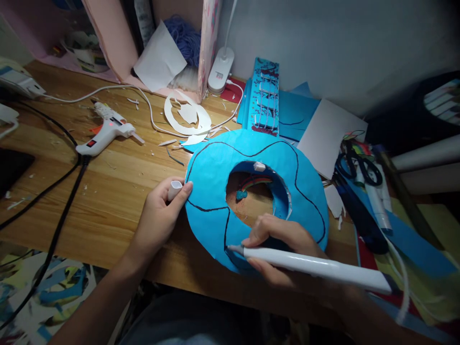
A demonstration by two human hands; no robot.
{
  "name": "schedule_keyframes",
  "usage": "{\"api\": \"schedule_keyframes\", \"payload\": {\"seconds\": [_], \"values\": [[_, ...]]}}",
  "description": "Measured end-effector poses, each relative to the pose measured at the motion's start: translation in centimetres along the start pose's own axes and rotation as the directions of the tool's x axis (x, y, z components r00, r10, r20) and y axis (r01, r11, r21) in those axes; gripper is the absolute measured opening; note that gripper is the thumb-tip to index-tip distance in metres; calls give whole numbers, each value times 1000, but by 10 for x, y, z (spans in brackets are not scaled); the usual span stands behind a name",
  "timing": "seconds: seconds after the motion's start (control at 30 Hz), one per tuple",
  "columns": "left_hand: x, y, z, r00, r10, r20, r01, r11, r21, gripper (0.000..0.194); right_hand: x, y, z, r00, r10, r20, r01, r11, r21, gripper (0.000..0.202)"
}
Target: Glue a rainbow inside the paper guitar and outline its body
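A blue ring-shaped piece (208, 167) with a large hole lies on the wooden table, a wavy black line drawn on its face. My right hand (283, 249) is closed around a white marker (316, 266), whose dark tip touches the lower left of the ring at the end of the line. At the ring's left edge, my left hand (161, 211) holds a white marker cap (175, 190), its thumb resting on the blue surface. Inside the hole a small rainbow-coloured strip (255, 180) with a blue end shows.
A white glue gun (104, 132) with a black cord lies left. White paper scraps (187, 115) and a patterned blue strip (266, 96) are behind the ring. Scissors (359, 167) and coloured paper lie right. A pink shelf (108, 38) stands at the back left.
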State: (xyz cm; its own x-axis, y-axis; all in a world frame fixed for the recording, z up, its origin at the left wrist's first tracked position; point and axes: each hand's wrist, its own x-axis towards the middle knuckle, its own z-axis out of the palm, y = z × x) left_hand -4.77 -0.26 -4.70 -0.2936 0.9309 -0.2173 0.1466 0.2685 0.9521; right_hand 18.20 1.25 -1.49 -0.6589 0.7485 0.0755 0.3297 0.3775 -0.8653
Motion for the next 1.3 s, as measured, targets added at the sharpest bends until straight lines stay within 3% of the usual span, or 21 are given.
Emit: {"api": "schedule_keyframes", "payload": {"seconds": [0.7,1.1,1.3], "values": [[-1,-1,-1,1000,-1,0,1,1000,9,28,2,-8,-3,997,72,7,-72,995,-72,10],[-2,2,-1,1000,5,-18,-4,999,39,27,-2,3,-4,996,-49,75,50,999,-18,8],[-2,4,0,1000,6,-28,-5,999,46,25,-2,7,-4,993,-53,102,49,998,36,9]]}}
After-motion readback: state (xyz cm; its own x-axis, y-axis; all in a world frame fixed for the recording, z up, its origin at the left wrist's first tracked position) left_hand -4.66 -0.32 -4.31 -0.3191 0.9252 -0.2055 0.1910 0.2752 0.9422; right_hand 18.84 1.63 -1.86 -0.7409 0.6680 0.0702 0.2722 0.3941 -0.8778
